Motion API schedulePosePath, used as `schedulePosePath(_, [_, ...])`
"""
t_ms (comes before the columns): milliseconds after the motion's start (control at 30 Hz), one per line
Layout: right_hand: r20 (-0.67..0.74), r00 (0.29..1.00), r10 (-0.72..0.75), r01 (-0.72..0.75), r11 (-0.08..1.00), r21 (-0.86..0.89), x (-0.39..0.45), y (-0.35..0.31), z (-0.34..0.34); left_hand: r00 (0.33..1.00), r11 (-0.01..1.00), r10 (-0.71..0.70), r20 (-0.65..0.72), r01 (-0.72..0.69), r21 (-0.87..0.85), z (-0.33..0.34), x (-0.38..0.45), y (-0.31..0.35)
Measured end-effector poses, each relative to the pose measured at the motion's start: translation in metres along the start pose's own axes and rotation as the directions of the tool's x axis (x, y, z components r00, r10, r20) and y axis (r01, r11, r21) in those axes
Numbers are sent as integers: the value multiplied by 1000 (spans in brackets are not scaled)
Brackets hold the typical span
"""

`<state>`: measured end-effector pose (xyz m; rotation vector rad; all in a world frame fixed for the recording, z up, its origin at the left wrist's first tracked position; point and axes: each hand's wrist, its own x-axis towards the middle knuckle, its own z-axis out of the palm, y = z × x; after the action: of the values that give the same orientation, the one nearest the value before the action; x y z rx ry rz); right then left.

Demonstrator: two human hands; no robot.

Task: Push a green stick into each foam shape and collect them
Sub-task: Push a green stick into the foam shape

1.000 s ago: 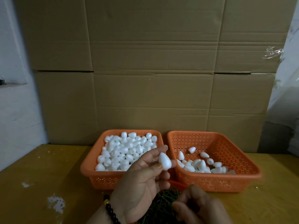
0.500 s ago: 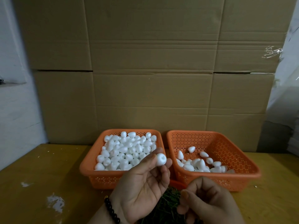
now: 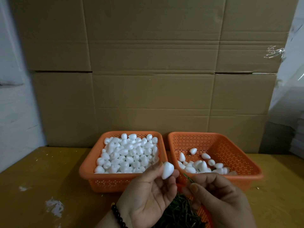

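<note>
Leftward basket (image 3: 85,171) brimming foam shapes (image 3: 130,155), rightward basket (image 3: 243,155) sparse

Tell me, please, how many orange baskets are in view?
3: the left basket full of foam shapes, the right basket beside it with fewer, and a third basket, partly hidden by the hands, holding green sticks.

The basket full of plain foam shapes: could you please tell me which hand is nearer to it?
Left. The left hand holds a foam shape just in front of the full basket's near right corner; the right hand, pinching a green stick, sits before the other basket.
</note>
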<state>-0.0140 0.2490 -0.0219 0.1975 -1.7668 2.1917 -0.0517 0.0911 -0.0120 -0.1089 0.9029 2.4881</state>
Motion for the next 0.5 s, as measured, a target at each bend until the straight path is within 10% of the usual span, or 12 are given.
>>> schedulePosePath(500, [-13,989,-146,139,962,-236,-1,-2,-5,982,919,167,82,-186,348,-2,-4,2])
